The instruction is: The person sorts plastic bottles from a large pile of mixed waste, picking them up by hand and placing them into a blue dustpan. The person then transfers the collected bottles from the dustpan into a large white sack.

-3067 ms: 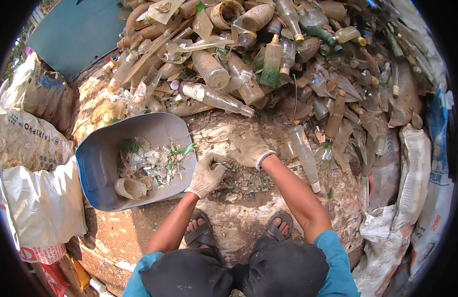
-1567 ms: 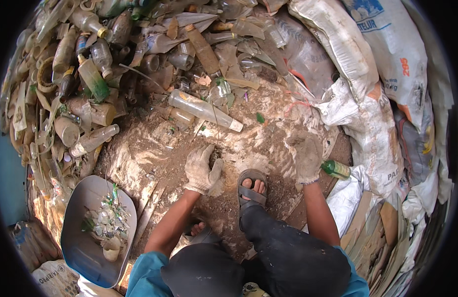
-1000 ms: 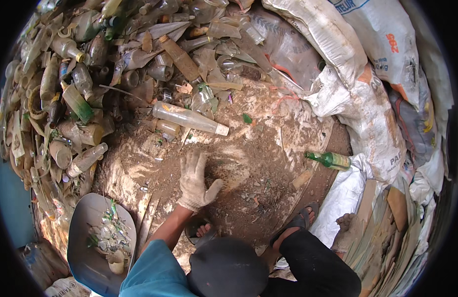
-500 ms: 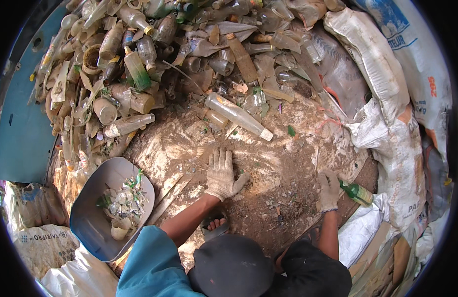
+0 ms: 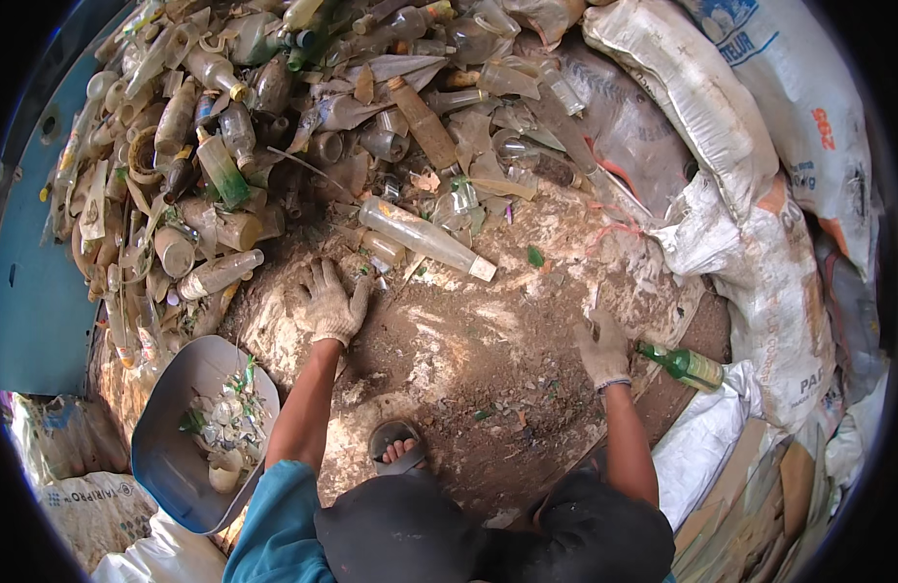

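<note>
My left hand (image 5: 332,308), in a pale knitted glove, lies palm down on the dirt with its fingers spread, just below the edge of the bottle heap. Nothing shows in its grasp. My right hand (image 5: 603,352), gloved too, rests low over the ground at the right, its fingers apart and partly bent. Beyond its fingertips is a thin pale sliver (image 5: 594,297); I cannot tell whether they touch. A green glass bottle (image 5: 684,367) lies beside this hand. A clear bottle (image 5: 424,236) lies ahead, between the two hands. Crumbs of broken glass (image 5: 488,398) are scattered across the dirt.
A large heap of glass bottles (image 5: 191,126) fills the far left. A grey-blue scoop-like container (image 5: 157,466) with glass shards stands at the near left. Stuffed white sacks (image 5: 774,291) line the right. My sandalled foot (image 5: 398,445) is close below.
The view has shifted, so the scene sits further left. My left hand has swept left and away from me across the dirt. My right hand has moved slightly forward, staying near the green bottle.
</note>
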`<action>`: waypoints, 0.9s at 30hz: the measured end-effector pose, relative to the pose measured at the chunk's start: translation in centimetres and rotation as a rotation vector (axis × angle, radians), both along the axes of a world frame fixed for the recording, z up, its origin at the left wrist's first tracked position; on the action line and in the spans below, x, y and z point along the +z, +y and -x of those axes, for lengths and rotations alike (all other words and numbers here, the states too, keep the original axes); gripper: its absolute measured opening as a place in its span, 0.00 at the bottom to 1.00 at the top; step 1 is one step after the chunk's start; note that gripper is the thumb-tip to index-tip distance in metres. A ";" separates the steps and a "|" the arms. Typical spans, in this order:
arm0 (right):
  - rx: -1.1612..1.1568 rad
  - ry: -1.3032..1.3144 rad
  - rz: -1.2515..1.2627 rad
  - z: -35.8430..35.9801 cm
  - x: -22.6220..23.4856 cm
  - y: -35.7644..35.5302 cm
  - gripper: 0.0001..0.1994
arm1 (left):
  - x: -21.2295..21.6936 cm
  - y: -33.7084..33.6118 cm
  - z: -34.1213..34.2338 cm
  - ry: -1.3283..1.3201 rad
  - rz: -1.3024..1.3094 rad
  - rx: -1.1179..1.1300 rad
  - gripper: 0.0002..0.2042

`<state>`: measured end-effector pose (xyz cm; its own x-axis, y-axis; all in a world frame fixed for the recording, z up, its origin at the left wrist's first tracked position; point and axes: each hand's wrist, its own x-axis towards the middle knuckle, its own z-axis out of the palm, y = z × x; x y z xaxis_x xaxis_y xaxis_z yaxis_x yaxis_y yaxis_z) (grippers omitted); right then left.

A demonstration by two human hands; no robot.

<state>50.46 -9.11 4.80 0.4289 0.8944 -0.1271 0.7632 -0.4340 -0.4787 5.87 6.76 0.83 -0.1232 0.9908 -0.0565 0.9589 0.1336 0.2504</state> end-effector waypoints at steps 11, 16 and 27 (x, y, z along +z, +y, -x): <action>0.465 -0.255 0.176 7.6 -0.8 6.4 0.22 | 1.0 -7.8 -17.4 -0.356 -0.239 -0.503 0.35; 0.875 -0.045 0.529 5.0 2.2 3.9 0.16 | 3.1 -10.7 -17.9 -0.772 0.067 -1.030 0.27; 0.397 -0.227 0.288 2.8 3.5 13.7 0.38 | 3.5 -10.4 4.5 0.079 0.076 -0.733 0.50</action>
<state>47.69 4.64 8.32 0.1103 0.9361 -0.3341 0.9656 -0.1805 -0.1870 1.41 -3.65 4.35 0.5619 0.8140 -0.1469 0.8235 -0.5337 0.1924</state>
